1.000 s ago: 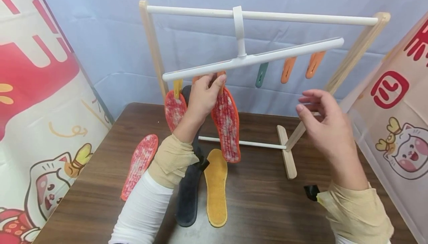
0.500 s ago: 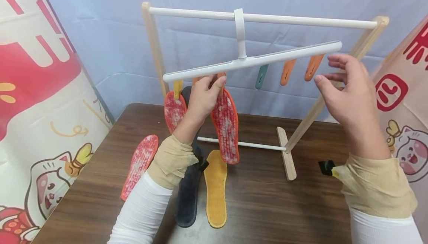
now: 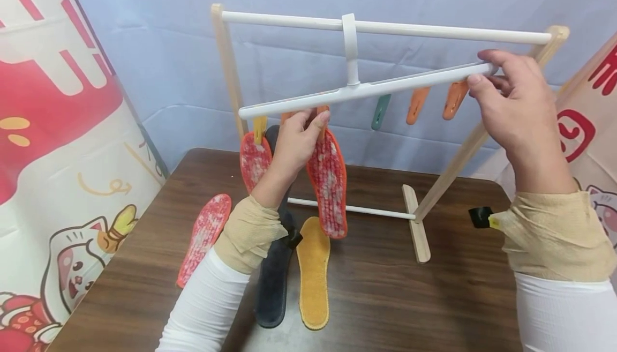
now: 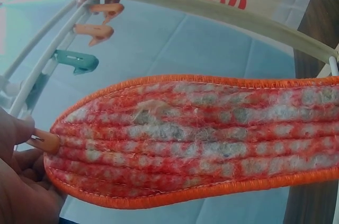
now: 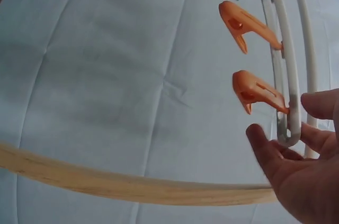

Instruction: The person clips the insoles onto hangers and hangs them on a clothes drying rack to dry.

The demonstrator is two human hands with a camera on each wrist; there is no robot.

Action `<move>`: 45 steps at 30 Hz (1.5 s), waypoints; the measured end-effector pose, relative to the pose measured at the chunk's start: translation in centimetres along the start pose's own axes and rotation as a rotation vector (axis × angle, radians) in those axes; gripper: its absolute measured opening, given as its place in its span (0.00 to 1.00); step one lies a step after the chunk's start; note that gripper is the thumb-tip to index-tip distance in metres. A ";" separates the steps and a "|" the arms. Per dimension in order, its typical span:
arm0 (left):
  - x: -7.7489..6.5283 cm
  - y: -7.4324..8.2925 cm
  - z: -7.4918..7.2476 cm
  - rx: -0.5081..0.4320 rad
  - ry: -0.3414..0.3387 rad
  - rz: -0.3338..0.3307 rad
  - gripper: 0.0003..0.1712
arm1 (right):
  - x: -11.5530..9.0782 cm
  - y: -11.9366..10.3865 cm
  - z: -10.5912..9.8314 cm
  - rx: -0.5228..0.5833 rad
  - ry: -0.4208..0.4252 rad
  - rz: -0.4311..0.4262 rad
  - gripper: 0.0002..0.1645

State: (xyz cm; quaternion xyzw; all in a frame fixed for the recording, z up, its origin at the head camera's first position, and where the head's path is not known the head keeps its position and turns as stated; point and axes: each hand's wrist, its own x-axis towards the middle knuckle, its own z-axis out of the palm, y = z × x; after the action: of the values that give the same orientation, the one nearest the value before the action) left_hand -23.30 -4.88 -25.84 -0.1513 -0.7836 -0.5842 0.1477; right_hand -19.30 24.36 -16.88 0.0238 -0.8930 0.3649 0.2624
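A white clip hanger hangs tilted from the rack's top bar, its left end lower. My left hand pinches an orange clip that bites the top of a red-and-white insole with orange edging. Left of that hand, a yellow clip holds a second red insole, and a dark insole hangs partly hidden behind the hand. My right hand is at the hanger's raised right end, thumb and fingers spread to either side of it. Beside it hang orange clips and a green clip with nothing in them.
On the brown table lie a red insole, a dark insole and a yellow insole. The wooden rack post slopes down below my right hand to its foot.
My right hand has moved up and to the right, from low beside the rack post to the hanger's right end. The left hand stays at the orange clip.
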 end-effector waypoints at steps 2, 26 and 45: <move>0.0 0.0 0.0 -0.003 -0.001 0.001 0.22 | 0.2 0.1 0.0 0.021 0.005 -0.014 0.24; -1.3 0.1 -0.5 0.018 -0.085 0.043 0.34 | 0.3 0.9 0.1 0.124 0.151 -0.074 0.15; -2.6 -1.1 -2.4 -0.005 -0.041 0.103 0.29 | 0.1 1.2 0.5 0.141 0.121 -0.067 0.15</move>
State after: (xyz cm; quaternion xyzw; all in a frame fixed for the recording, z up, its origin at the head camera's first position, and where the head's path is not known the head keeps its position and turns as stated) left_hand -21.23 -7.68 -27.21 -0.2036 -0.7761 -0.5746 0.1613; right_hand -19.86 24.94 -17.91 0.0498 -0.8463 0.4185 0.3257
